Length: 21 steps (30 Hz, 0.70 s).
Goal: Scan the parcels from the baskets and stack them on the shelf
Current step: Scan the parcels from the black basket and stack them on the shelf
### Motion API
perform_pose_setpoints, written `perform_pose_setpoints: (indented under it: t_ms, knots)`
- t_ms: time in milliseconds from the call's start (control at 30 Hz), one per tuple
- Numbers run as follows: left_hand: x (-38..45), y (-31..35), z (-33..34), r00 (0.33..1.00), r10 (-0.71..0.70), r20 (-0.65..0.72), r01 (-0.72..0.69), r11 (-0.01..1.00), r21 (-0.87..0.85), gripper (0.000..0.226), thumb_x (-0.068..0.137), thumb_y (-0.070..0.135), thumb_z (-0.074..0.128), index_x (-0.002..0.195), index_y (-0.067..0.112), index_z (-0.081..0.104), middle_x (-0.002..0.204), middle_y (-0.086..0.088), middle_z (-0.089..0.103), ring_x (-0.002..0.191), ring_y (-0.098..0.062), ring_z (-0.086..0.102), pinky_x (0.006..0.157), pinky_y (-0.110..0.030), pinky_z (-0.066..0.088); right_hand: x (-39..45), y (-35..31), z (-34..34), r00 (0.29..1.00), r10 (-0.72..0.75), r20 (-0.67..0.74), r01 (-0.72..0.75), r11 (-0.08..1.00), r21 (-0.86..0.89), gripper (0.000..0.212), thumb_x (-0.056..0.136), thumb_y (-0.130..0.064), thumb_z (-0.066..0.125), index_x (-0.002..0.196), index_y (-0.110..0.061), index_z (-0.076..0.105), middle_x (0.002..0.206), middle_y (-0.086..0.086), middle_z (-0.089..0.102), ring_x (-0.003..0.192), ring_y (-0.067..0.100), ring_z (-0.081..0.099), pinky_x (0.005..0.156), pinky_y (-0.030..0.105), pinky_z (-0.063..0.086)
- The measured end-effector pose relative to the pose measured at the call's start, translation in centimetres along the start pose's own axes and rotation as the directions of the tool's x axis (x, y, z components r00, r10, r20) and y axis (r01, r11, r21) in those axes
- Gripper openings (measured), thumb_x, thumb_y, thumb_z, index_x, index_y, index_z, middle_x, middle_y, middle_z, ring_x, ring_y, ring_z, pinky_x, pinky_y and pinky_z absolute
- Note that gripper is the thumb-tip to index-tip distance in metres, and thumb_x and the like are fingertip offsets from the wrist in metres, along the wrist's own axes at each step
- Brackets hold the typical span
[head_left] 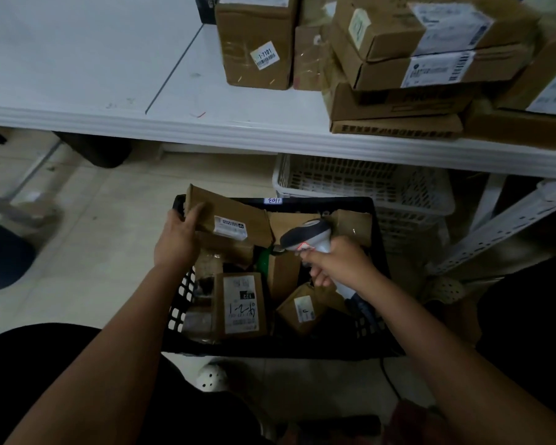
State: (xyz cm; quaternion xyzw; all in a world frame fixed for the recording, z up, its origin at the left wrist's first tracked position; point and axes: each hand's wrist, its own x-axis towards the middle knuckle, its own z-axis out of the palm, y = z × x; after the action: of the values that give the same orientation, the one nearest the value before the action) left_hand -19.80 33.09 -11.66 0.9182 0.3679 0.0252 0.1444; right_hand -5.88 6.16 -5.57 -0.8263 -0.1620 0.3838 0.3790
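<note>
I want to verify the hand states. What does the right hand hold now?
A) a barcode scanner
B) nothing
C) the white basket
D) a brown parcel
A: the right hand grips the handle of the scanner over the black basket.

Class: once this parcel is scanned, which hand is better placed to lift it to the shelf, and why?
Probably the left hand: it already grips the end of the long parcel over the black basket. The right hand is occupied holding the scanner.
</note>
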Motion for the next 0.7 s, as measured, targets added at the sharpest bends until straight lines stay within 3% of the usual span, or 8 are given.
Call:
perform_pose_setpoints:
  t_ms: [100,200,267,333,433,533,600,700]
  knots:
    - [-0.1,0.3,-1.0,0.983,0.144,-0.118,-0.128,0.983,0.128,0.058,0.091,0.018,0.069,0.144,0.025,0.046,0.109,-0.015,0.053,0.083,-0.03,0.06,0.06,-0.036,0.052,-0.7,0.2,-0.6,1.0,-0.008,-0.015,0.009,0.999,0.037,0.031,0.093,-0.028,0.065,0.082,0.001,0.067,0.059,0.004,0.066,0.05,0.018,0.062,0.051,0.025,0.05]
    - [-0.3,1.1,-2.4,0.933,0.302,-0.195,-0.274,0.949,0.155,0.044,0.083,0.021,0.079,0.124,0.015,0.064,0.103,-0.015,0.056,0.083,-0.031,0.058,0.069,-0.039,0.05,-1.0,0.3,-1.3,0.999,-0.012,-0.04,0.015,0.997,0.075,0.033,0.092,-0.03,0.067,0.082,0.002,0.069,0.064,0.009,0.068,0.057,0.024,0.065,0.054,0.028,0.052]
    - [-0.5,1.9,-3.2,0.888,0.39,-0.242,-0.364,0.92,0.149,0.038,0.082,0.029,0.079,0.115,0.014,0.067,0.11,-0.014,0.056,0.095,-0.03,0.056,0.08,-0.043,0.048,-1.2,0.3,-1.7,0.998,-0.017,-0.055,0.022,0.996,0.091,0.036,0.092,-0.031,0.068,0.087,0.004,0.07,0.064,0.009,0.068,0.058,0.024,0.065,0.054,0.028,0.052]
    - [-1.3,3.2,-4.1,0.903,0.367,-0.223,-0.384,0.922,-0.038,0.036,0.085,0.03,0.075,0.116,0.013,0.065,0.115,-0.009,0.06,0.102,-0.026,0.058,0.085,-0.041,0.051,-1.7,0.1,-2.1,0.997,-0.035,-0.072,0.042,0.994,0.097,0.034,0.092,-0.031,0.067,0.089,0.003,0.07,0.062,0.007,0.068,0.052,0.02,0.064,0.05,0.026,0.051]
    - [-3.2,5.1,-5.4,0.994,0.088,-0.071,-0.112,0.854,-0.508,0.034,0.093,0.036,0.066,0.12,0.015,0.061,0.107,-0.002,0.068,0.095,-0.02,0.066,0.079,-0.039,0.059,-3.0,-0.5,-2.9,0.991,-0.079,-0.104,0.089,0.991,0.098,0.031,0.093,-0.028,0.067,0.087,0.002,0.07,0.062,0.007,0.067,0.045,0.013,0.061,0.046,0.021,0.049]
    - [-5.0,6.2,-6.1,0.973,-0.091,0.214,0.226,0.58,-0.783,0.037,0.097,0.036,0.061,0.126,0.013,0.058,0.114,-0.007,0.067,0.106,-0.028,0.065,0.079,-0.042,0.059,-4.7,-1.0,-4.4,0.979,-0.142,-0.144,0.158,0.981,0.108,0.028,0.093,-0.025,0.066,0.086,0.002,0.069,0.063,0.01,0.067,0.046,0.015,0.061,0.046,0.022,0.048]
    - [-5.9,6.9,-6.5,0.917,-0.06,0.394,0.39,0.333,-0.858,0.037,0.099,0.026,0.059,0.13,0.006,0.055,0.119,-0.014,0.066,0.111,-0.031,0.064,0.077,-0.039,0.058,-6.0,-1.3,-5.6,0.965,-0.178,-0.193,0.202,0.973,0.114,0.022,0.093,-0.025,0.066,0.084,-0.004,0.068,0.061,0.007,0.067,0.046,0.016,0.062,0.046,0.023,0.049]
    - [-7.0,8.3,-7.1,0.899,0.029,0.437,0.427,0.163,-0.889,0.036,0.1,0.019,0.056,0.131,0.0,0.054,0.124,-0.02,0.065,0.114,-0.033,0.063,0.085,-0.043,0.057,-8.2,-1.7,-7.6,0.953,-0.19,-0.235,0.231,0.96,0.159,0.022,0.094,-0.023,0.066,0.081,-0.006,0.066,0.055,0.004,0.064,0.042,0.014,0.061,0.045,0.023,0.05]
